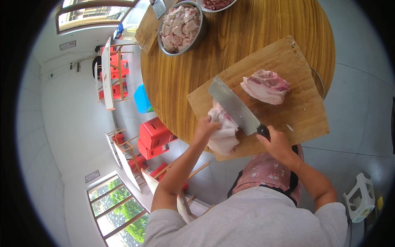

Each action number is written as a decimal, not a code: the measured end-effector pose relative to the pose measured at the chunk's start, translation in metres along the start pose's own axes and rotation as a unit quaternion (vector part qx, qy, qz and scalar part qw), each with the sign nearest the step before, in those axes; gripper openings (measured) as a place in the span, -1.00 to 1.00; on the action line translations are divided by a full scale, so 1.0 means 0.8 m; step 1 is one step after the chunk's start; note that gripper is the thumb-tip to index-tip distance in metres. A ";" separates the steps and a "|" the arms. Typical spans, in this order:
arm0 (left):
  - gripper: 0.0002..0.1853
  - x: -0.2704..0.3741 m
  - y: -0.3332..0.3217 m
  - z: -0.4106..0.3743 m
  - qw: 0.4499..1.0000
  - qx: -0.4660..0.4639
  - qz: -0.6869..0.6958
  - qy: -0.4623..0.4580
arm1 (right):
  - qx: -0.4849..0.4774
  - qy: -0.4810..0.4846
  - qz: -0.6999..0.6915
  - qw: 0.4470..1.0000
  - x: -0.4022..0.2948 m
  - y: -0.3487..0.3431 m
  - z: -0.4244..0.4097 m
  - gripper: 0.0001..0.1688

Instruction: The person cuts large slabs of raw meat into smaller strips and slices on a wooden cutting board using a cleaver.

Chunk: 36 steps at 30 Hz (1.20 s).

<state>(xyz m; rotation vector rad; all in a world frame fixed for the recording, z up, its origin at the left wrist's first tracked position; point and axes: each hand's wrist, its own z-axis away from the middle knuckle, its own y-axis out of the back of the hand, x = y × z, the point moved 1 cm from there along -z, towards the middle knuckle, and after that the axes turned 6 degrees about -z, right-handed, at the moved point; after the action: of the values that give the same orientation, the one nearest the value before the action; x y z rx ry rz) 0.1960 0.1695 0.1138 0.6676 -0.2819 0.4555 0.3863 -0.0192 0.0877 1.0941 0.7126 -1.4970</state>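
Observation:
My right hand [275, 142] grips the black handle of a broad cleaver [234, 106]. Its blade slants up and to the left across the wooden cutting board [296, 114]. With my left hand [205, 131] I hold a pale slab of fatty meat with skin [223, 136] at the board's near left edge. The blade lies along the slab's right side and hides part of it; whether it cuts into the meat I cannot tell. A second thick chunk of raw meat [266, 86], pink with a layer of white fat, rests on the board to the right of the blade.
The board lies on a round wooden table [172, 80]. At its far left stand a metal bowl of cut fatty meat [180, 29], another bowl of redder meat [217, 3], and a second wooden board [149, 29] with a metal blade [158, 7]. Red stools [155, 132] are to the left.

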 end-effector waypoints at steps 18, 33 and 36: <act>-0.85 -0.040 -0.051 0.014 0.966 0.218 0.048 -0.132 | -0.111 -0.062 0.059 0.990 -0.031 0.011 -0.008 -0.56; -0.80 -0.065 -0.056 0.004 0.963 0.178 0.106 -0.171 | -0.159 -0.047 0.028 0.986 -0.012 0.018 -0.026 -0.54; -0.81 -0.050 -0.051 0.001 0.961 0.141 0.163 -0.175 | -0.143 -0.056 -0.016 0.988 -0.025 -0.004 -0.068 -0.54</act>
<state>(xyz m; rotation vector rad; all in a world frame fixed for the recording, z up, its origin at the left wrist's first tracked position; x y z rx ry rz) 0.1811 0.1283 0.0774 0.9883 -0.6774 0.7015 0.3968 0.0380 0.0841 0.7792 0.8409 -1.4191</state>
